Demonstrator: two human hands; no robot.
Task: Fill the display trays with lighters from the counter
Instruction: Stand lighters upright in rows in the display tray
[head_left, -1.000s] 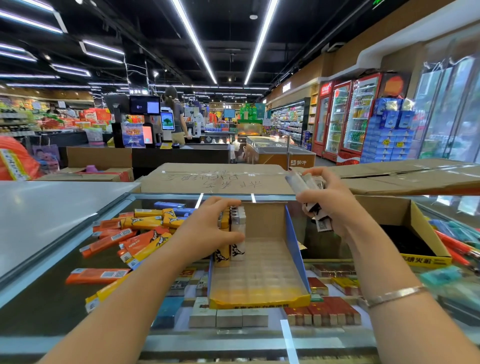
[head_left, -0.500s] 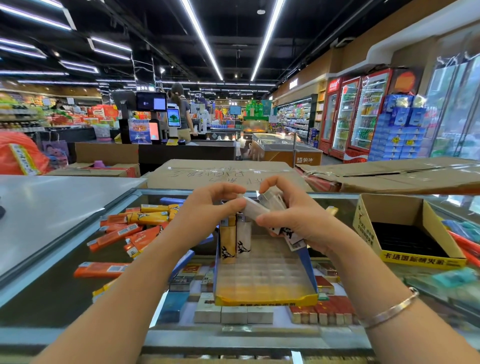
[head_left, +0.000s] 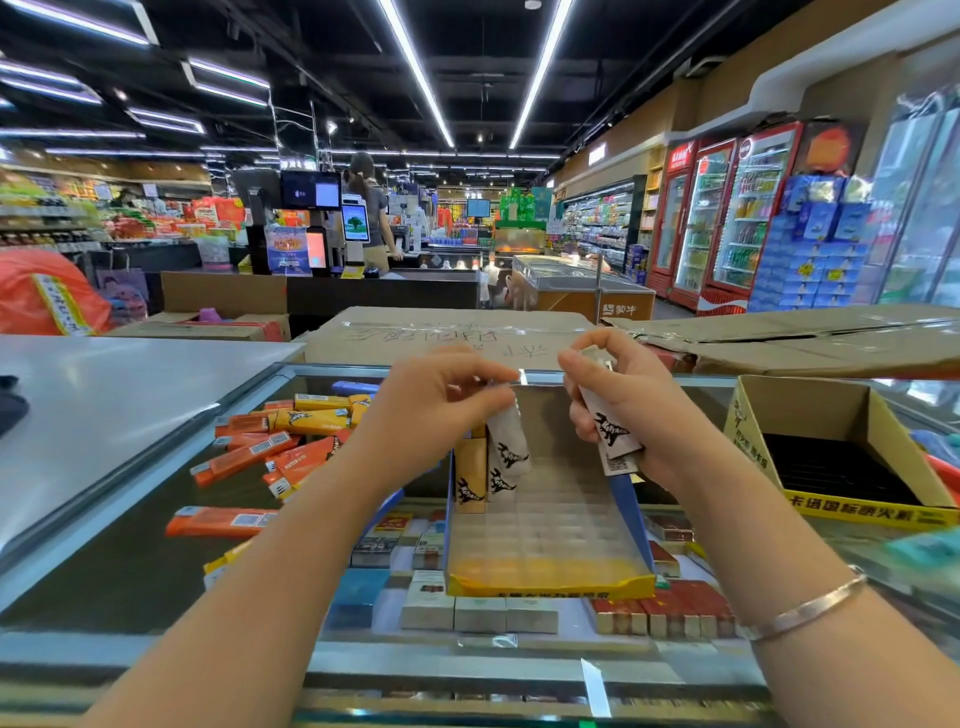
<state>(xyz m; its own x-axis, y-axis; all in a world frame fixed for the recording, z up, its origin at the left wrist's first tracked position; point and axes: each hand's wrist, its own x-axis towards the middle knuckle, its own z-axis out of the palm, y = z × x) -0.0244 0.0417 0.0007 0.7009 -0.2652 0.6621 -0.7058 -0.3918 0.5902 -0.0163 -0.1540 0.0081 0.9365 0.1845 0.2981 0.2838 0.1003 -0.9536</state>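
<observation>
Two hands busy over tray (head_left: 550, 582) on glass tabletop (head_left: 130, 571). Left hand (head_left: 436, 410) pinches white lighter (head_left: 506, 441) by top, long axis near upright, base tilted down toward tray's far left corner, beside yellow lighter (head_left: 470, 475) already standing. Right hand (head_left: 618, 400) grips spare white lighters (head_left: 610, 436), upright. Risks: tilted base missing slot, toppling standing neighbours; spares slipping from right grip. Orange lighters (head_left: 260, 452) lie flat left of tray.

Both forearms reach forward, side by side. The left grip (head_left: 441, 400) curls its fingers down, pinching a white lighter (head_left: 506, 439) by its top. The right grip (head_left: 618, 400) is raised, fingers wrapped round more lighters (head_left: 610, 434), a bracelet (head_left: 805, 608) on its wrist.
</observation>
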